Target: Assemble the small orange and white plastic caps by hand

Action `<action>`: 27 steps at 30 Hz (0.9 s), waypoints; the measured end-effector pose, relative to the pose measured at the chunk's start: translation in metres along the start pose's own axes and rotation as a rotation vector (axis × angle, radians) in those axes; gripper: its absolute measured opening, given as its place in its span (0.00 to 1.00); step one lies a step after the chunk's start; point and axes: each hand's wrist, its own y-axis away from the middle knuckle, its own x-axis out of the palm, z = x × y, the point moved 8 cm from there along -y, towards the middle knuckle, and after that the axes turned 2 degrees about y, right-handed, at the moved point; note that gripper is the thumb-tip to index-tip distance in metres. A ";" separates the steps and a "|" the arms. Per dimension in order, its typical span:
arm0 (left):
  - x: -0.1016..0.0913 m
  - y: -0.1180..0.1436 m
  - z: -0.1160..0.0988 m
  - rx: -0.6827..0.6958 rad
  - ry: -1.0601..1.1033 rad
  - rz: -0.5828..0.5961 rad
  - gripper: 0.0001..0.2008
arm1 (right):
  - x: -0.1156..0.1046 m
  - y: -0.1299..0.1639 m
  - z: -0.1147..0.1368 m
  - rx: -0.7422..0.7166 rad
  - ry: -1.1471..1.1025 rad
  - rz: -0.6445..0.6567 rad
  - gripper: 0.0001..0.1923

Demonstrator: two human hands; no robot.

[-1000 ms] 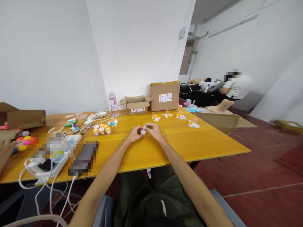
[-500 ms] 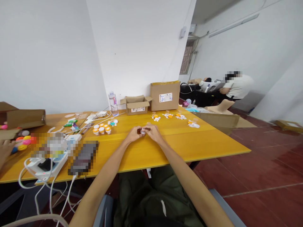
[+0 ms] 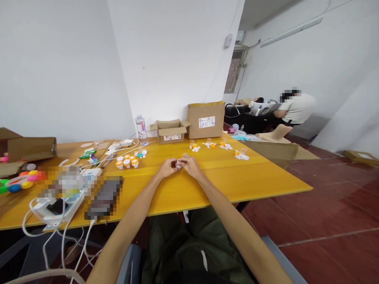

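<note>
My left hand (image 3: 166, 169) and my right hand (image 3: 191, 165) meet over the middle of the table. Both are closed, fingertips together around a small whitish plastic piece (image 3: 178, 165); its exact kind is too small to make out. Just behind the fingers of my right hand, part of a small clear cup (image 3: 185, 154) shows. Several small jars with orange-and-white lids (image 3: 127, 162) stand to the left of my hands. Beyond them lie loose white discs and a teal one (image 3: 140, 155).
Small piles of white and orange parts (image 3: 195, 147) lie along the table's far side. Behind are an open carton (image 3: 171, 132), a taller box (image 3: 206, 121) and a bottle (image 3: 141, 130). At left are a power strip (image 3: 74, 201), cables, a phone (image 3: 104, 197) and coloured balls (image 3: 27, 184).
Another person's hand at the far left has gone from view, uncovering more coloured balls. My hands stay in the same place, with only a slight shift of the fingers around the piece.
</note>
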 end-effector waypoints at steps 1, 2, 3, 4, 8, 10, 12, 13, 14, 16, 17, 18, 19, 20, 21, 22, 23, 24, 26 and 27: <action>0.000 0.000 -0.001 0.001 -0.001 0.002 0.09 | 0.000 0.000 0.000 0.000 -0.004 0.000 0.07; 0.001 0.000 -0.002 0.002 -0.004 0.004 0.08 | 0.000 0.000 0.000 -0.001 -0.005 -0.002 0.07; 0.001 0.001 -0.003 0.004 -0.007 0.005 0.08 | 0.000 0.000 0.000 -0.001 -0.006 -0.003 0.07; 0.001 0.001 -0.004 0.006 -0.011 0.005 0.07 | 0.000 0.000 0.000 -0.001 -0.005 -0.006 0.07; 0.001 0.001 -0.005 0.013 -0.027 0.002 0.06 | 0.000 0.000 0.000 -0.001 -0.003 -0.015 0.07; 0.001 0.000 -0.004 0.016 -0.023 0.007 0.07 | 0.000 0.000 -0.001 -0.001 -0.004 -0.018 0.07; 0.001 0.000 -0.003 0.017 -0.020 0.008 0.07 | 0.000 -0.001 0.000 -0.003 -0.003 -0.019 0.07; 0.001 0.000 -0.003 0.017 -0.022 0.008 0.07 | 0.000 -0.001 0.000 -0.005 -0.002 -0.018 0.08; 0.001 0.000 -0.003 0.017 -0.028 0.006 0.07 | 0.000 -0.001 0.000 -0.007 0.000 -0.018 0.08; 0.001 0.000 -0.003 0.018 -0.044 0.003 0.07 | 0.000 -0.001 0.000 -0.012 0.001 -0.012 0.07; 0.001 0.000 -0.004 0.018 -0.054 0.002 0.07 | 0.000 0.000 0.000 -0.016 0.002 -0.008 0.07; 0.000 0.001 -0.004 0.018 -0.064 0.002 0.06 | 0.000 0.000 0.000 -0.019 0.002 -0.006 0.07; 0.000 0.001 -0.005 0.017 -0.073 0.002 0.06 | 0.001 0.000 -0.001 -0.021 0.002 -0.005 0.07; 0.000 0.001 -0.005 0.015 -0.081 0.003 0.06 | 0.001 0.000 -0.001 -0.023 0.003 -0.006 0.07; 0.000 0.001 -0.006 0.013 -0.088 0.003 0.06 | 0.001 0.000 -0.002 -0.024 0.003 -0.009 0.07; 0.000 0.002 -0.006 0.011 -0.092 0.004 0.06 | 0.001 0.000 -0.003 -0.024 0.002 -0.011 0.07; 0.000 0.002 -0.006 0.010 -0.092 0.003 0.06 | 0.001 0.000 -0.003 -0.024 0.001 -0.012 0.07; 0.000 0.002 -0.006 0.009 -0.090 0.002 0.07 | 0.001 0.000 -0.004 -0.024 0.001 -0.012 0.07; 0.000 0.002 -0.006 0.007 -0.080 -0.001 0.08 | 0.002 0.000 -0.005 -0.025 0.002 -0.012 0.06; 0.000 0.002 -0.006 0.005 -0.072 -0.001 0.08 | 0.002 0.000 -0.005 -0.025 0.004 -0.012 0.06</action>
